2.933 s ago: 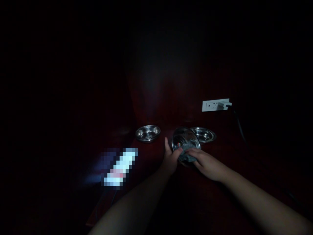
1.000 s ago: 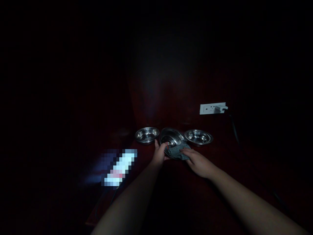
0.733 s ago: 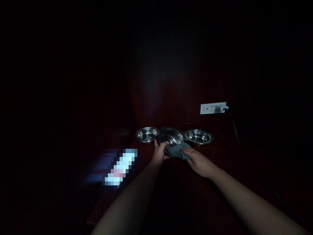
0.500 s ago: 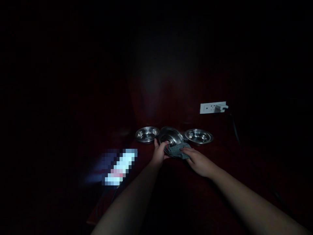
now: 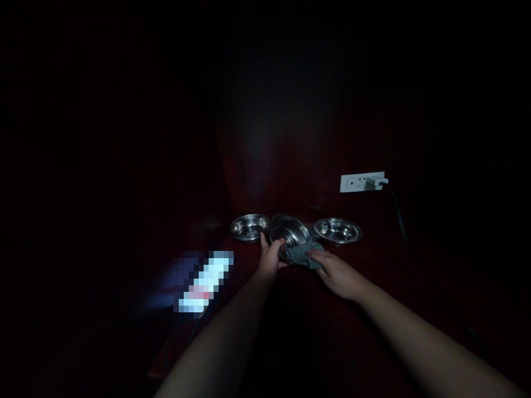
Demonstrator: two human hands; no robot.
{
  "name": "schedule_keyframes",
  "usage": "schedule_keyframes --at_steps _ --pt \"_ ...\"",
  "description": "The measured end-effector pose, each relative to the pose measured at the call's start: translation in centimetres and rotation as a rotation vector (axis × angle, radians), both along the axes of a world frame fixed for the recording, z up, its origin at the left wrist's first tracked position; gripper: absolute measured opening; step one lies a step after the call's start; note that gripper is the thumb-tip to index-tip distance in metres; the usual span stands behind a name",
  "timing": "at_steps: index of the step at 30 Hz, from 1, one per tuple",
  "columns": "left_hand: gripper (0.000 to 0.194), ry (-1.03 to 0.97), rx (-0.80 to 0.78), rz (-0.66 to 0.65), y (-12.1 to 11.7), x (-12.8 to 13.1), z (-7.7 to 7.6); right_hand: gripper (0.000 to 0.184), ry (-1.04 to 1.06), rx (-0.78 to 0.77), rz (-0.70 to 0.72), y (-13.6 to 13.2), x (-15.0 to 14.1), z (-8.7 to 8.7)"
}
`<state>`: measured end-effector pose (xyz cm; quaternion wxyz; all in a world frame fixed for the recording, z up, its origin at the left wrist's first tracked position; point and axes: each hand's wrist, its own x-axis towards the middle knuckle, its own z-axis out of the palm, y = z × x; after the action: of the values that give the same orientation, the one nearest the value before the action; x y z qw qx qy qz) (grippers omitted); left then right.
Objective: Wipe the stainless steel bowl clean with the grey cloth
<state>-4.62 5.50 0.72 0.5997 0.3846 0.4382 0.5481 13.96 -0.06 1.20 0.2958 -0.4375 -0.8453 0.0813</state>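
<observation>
A shiny steel bowl (image 5: 291,228) is tilted toward me between my hands. My left hand (image 5: 270,258) grips its near left rim, thumb on the inner side; a small orange-red spot shows beside the thumb. With bent fingers my right hand (image 5: 332,271) presses a grey-green cloth (image 5: 305,254) against the bowl's near right rim. To the left stands another steel bowl (image 5: 249,226), close to my left thumb. A third steel bowl (image 5: 338,230) stands on the right, past the cloth. Cloth and fingers cover the tilted bowl's lower edge.
A bright, pixelated screen-like object (image 5: 205,284) lies at the left, with a thin dark cable near it. On the back wall is a white socket panel (image 5: 352,183) with a plug (image 5: 376,181) and a hanging cord (image 5: 399,215). Most of the surroundings are dark.
Almost nothing differs. Both hands stay on the tilted bowl and the cloth, with only a very slight shift of the left thumb and of the view.
</observation>
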Motion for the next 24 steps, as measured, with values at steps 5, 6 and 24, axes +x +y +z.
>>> schedule_keyframes --at_steps 5,6,24 --pt "0.097 -0.004 0.011 -0.007 0.09 -0.02 -0.1 0.04 0.016 0.011 0.01 0.01 0.05 -0.05" --pt "0.096 0.002 0.004 -0.005 0.08 -0.01 -0.07 0.039 0.018 0.01 0.014 0.03 0.07 -0.07" --pt "0.092 0.007 -0.008 0.0 -0.2 0.17 0.3 0.033 -0.014 -0.035 0.011 0.02 0.09 0.21"
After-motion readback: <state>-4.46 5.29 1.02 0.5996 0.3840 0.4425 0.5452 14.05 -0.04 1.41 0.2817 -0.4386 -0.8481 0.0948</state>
